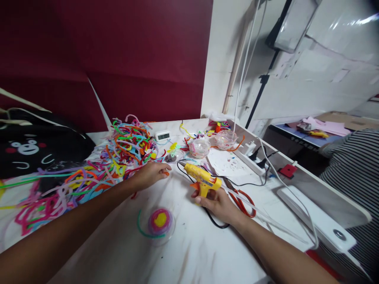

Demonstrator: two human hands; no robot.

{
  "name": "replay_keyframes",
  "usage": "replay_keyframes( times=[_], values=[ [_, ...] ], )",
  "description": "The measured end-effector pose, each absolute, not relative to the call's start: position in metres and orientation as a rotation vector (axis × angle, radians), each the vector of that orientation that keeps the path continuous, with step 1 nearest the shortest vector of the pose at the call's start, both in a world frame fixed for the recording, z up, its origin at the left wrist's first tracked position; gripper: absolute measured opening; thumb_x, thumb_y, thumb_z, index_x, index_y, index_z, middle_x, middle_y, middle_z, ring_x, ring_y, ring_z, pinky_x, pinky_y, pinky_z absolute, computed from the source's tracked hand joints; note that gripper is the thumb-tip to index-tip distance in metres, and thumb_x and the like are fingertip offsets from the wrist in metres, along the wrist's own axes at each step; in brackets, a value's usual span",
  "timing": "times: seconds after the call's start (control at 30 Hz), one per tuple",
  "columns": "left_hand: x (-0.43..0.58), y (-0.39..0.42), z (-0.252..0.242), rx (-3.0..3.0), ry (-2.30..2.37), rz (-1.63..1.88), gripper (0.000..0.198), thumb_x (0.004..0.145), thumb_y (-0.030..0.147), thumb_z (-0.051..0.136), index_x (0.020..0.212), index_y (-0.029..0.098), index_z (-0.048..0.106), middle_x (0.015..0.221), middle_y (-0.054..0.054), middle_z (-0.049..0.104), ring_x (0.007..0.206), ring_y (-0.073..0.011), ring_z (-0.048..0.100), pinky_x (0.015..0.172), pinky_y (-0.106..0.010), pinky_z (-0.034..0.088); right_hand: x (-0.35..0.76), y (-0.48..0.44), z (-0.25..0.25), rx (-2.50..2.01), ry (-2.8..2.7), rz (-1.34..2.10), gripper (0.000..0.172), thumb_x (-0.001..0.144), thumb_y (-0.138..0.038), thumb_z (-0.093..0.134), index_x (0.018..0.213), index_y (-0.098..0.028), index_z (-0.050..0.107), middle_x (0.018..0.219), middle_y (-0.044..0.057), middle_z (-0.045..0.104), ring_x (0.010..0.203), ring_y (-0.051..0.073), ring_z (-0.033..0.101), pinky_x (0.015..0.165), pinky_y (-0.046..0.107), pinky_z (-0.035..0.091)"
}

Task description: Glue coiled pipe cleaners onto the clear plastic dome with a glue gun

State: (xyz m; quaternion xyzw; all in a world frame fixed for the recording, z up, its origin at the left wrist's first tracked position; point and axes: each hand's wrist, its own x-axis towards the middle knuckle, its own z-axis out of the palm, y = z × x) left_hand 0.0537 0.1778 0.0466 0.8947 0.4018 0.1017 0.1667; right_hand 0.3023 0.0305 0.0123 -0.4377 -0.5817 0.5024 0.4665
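My right hand point(215, 203) grips the handle of a yellow and orange hot glue gun point(200, 176), whose nozzle points left and away from me. My left hand point(152, 172) reaches forward with fingers pinched on a small orange piece of pipe cleaner at the edge of a big heap of coloured pipe cleaners point(97, 169). In front of me a coiled pink and yellow pipe-cleaner spiral point(160, 221) with a green tail lies in a clear round lid on the white table point(192, 252).
Red-handled scissors point(242, 201) lie right of the glue gun. Two clear bowls point(211, 144), a small digital clock point(162, 136) and a white power strip point(251, 157) with cables stand farther back. A black bear-face bag point(32, 148) sits left. A person in a striped top point(355, 173) is at right.
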Motion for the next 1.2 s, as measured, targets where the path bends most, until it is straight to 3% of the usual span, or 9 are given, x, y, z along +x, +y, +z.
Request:
replay_keyframes(
  times=[0.1, 0.17, 0.3, 0.43, 0.57, 0.7, 1.0, 1.2],
  values=[
    [0.060, 0.172, 0.051, 2.609, 1.081, 0.266, 0.019, 0.081, 0.026, 0.053, 0.083, 0.022, 0.071, 0.092, -0.005, 0.074, 0.094, -0.0240, 0.066, 0.089, -0.033, 0.044, 0.301, 0.030, 0.012, -1.073, -1.443, 1.217, 0.039, 0.077, -0.054, 0.071, 0.095, -0.019, 0.067, 0.096, 0.006, 0.070, 0.091, 0.022, 0.065, 0.084, 0.037, 0.053],
    [0.065, 0.167, 0.049, 2.616, 1.062, 0.257, 0.019, 0.081, 0.022, 0.053, 0.080, 0.021, 0.071, 0.089, -0.005, 0.075, 0.091, -0.0233, 0.067, 0.087, -0.032, 0.045, 0.301, 0.030, 0.012, -1.071, -1.441, 1.212, 0.039, 0.077, -0.053, 0.071, 0.095, -0.019, 0.068, 0.096, 0.006, 0.070, 0.091, 0.022, 0.065, 0.084, 0.037, 0.053],
    [0.074, 0.161, 0.041, 2.574, 1.048, 0.273, 0.020, 0.082, 0.022, 0.052, 0.085, 0.021, 0.072, 0.088, -0.003, 0.075, 0.085, -0.0187, 0.068, 0.078, -0.026, 0.049, 0.303, 0.030, 0.012, -1.076, -1.442, 1.219, 0.038, 0.078, -0.052, 0.072, 0.096, -0.018, 0.067, 0.095, 0.006, 0.070, 0.090, 0.022, 0.065, 0.083, 0.037, 0.053],
    [0.069, 0.167, 0.034, 2.568, 1.013, 0.320, 0.022, 0.083, 0.032, 0.056, 0.095, 0.022, 0.072, 0.105, -0.003, 0.073, 0.101, -0.0175, 0.066, 0.090, -0.023, 0.048, 0.303, 0.031, 0.012, -1.084, -1.461, 1.216, 0.033, 0.080, -0.048, 0.071, 0.095, -0.018, 0.066, 0.095, 0.006, 0.070, 0.090, 0.021, 0.064, 0.083, 0.036, 0.052],
    [0.047, 0.183, 0.029, 2.560, 1.236, 0.449, 0.032, 0.090, 0.030, 0.041, 0.103, 0.021, 0.069, 0.114, -0.007, 0.070, 0.113, -0.0213, 0.060, 0.101, -0.031, 0.044, 0.303, 0.030, 0.012, -1.102, -1.476, 1.207, 0.032, 0.080, -0.047, 0.071, 0.095, -0.018, 0.067, 0.096, 0.007, 0.070, 0.090, 0.022, 0.064, 0.084, 0.036, 0.052],
    [0.016, 0.203, 0.028, 2.532, 1.514, 0.529, 0.035, 0.088, 0.026, 0.038, 0.108, 0.019, 0.065, 0.123, -0.009, 0.066, 0.116, -0.0244, 0.059, 0.103, -0.036, 0.043, 0.303, 0.030, 0.011, -1.101, -1.464, 1.220, 0.034, 0.079, -0.048, 0.071, 0.095, -0.018, 0.067, 0.097, 0.007, 0.070, 0.091, 0.022, 0.064, 0.083, 0.036, 0.051],
    [-0.005, 0.220, 0.028, 2.530, 1.687, 0.487, 0.034, 0.082, 0.025, 0.045, 0.108, 0.019, 0.066, 0.116, -0.009, 0.068, 0.109, -0.0259, 0.063, 0.098, -0.036, 0.047, 0.303, 0.030, 0.007, -1.104, -1.446, 1.249, 0.035, 0.079, -0.047, 0.072, 0.096, -0.018, 0.066, 0.096, 0.007, 0.069, 0.090, 0.021, 0.063, 0.082, 0.035, 0.051],
    [0.013, 0.219, 0.020, 2.603, 1.544, 0.543, 0.043, 0.084, 0.031, 0.051, 0.125, 0.020, 0.058, 0.129, -0.010, 0.057, 0.114, -0.0255, 0.057, 0.100, -0.036, 0.045, 0.303, 0.030, 0.006, -1.093, -1.461, 1.243, 0.034, 0.079, -0.044, 0.072, 0.100, -0.018, 0.064, 0.097, 0.007, 0.069, 0.090, 0.021, 0.064, 0.082, 0.035, 0.051]
  ],
)
